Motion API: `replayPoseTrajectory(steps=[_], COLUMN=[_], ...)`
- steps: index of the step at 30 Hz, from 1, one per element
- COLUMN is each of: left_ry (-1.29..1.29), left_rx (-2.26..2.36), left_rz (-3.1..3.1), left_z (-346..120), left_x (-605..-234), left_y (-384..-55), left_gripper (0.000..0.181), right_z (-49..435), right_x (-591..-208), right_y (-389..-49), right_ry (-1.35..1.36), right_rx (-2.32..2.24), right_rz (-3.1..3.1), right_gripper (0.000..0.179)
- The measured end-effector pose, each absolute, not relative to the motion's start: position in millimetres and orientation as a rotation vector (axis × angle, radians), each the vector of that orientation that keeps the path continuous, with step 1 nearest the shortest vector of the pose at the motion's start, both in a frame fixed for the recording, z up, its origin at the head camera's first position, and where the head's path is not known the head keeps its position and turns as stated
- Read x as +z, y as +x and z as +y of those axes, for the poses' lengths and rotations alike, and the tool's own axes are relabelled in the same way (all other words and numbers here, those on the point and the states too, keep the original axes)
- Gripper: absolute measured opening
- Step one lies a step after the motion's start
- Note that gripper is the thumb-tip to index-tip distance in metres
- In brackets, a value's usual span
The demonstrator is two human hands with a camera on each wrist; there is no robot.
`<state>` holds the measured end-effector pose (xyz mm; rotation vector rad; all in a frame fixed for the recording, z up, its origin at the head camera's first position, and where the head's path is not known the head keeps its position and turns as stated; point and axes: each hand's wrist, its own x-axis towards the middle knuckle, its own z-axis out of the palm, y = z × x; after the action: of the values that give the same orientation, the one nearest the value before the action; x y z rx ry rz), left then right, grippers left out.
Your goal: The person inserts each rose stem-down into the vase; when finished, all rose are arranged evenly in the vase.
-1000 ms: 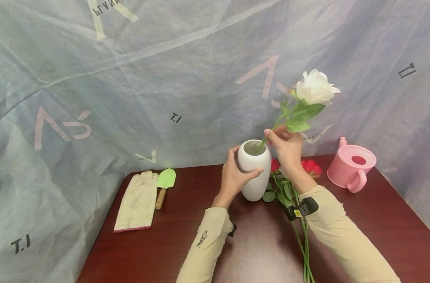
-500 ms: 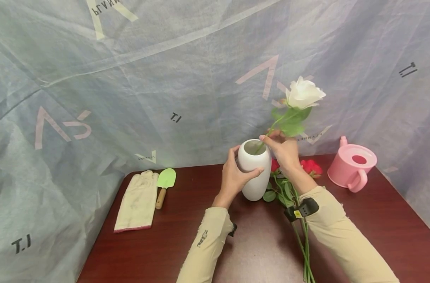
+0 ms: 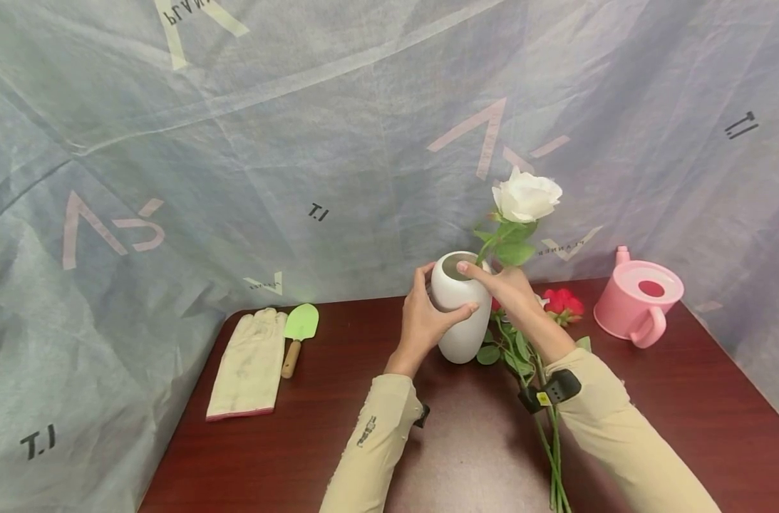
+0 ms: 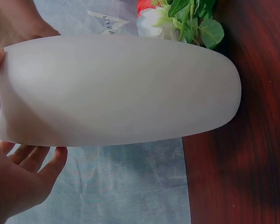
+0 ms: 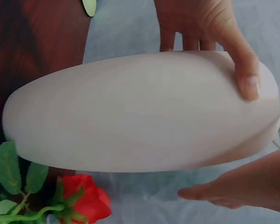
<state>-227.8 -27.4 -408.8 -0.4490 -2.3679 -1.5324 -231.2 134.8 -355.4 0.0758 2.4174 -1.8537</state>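
My left hand (image 3: 424, 324) grips the white vase (image 3: 464, 324), thumb across its front and fingers behind it. In the right wrist view the left hand (image 5: 210, 28) shows near the upper end of the vase (image 5: 130, 112). A white rose (image 3: 527, 197) stands with its green stem running down to the vase's mouth. My right hand (image 3: 507, 285) is at the rim, its thumb over the opening beside the stem. Its fingers stretch along the far side of the vase, spread from the thumb, as the right hand (image 5: 247, 184) in the right wrist view shows.
Several cut roses, including a red rose (image 3: 562, 305), lie on the table (image 3: 338, 456) under the right forearm. A pink watering can (image 3: 636, 299) stands at the right. Cream gloves (image 3: 248, 363) and a small green trowel (image 3: 301, 324) lie at the left, before a grey sheet (image 3: 363, 142).
The white rose has come down and left, its stem lower at the vase's mouth. My right hand has lowered to the rim and its fingers have spread. The left hand stays on the vase.
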Motion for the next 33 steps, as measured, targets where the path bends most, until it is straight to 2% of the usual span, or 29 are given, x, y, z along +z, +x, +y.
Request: replayPoseTrajectory(steps=[8, 16, 19, 26, 28, 33], left_ry=[-0.456, -0.445, -0.439, -0.429, -0.428, -0.417], left_rx=[-1.536, -1.540, -1.546, -1.553, -1.550, -1.543], left_rz=[-2.348, -2.349, -2.351, -2.350, -2.352, -2.357], left_z=[-26.0, -25.5, -25.0, -24.8, -25.0, -26.4], left_x=[-410.3, -410.1, -409.4, -408.8, -409.4, -411.0], left_y=[-228.6, -228.0, -227.8, -227.3, -227.3, -227.2], left_gripper=[0.084, 0.085, 0.085, 0.084, 0.084, 0.085], right_z=[153.4, 196.2, 214.5, 259.1, 272.1, 301.0], right_x=[-374.1, -395.8, -406.2, -436.9, -446.6, -470.7], right_y=[-223.8, -202.7, -193.0, -167.7, -158.0, -135.7], right_ry=[-0.118, -0.243, -0.261, -0.352, -0.370, -0.429], right_rx=[-2.084, -2.050, -2.144, -2.286, -2.266, -2.056], right_rz=[2.221, 2.204, 2.139, 1.971, 1.934, 1.883], right_gripper=[0.096, 0.080, 0.069, 0.023, 0.021, 0.030])
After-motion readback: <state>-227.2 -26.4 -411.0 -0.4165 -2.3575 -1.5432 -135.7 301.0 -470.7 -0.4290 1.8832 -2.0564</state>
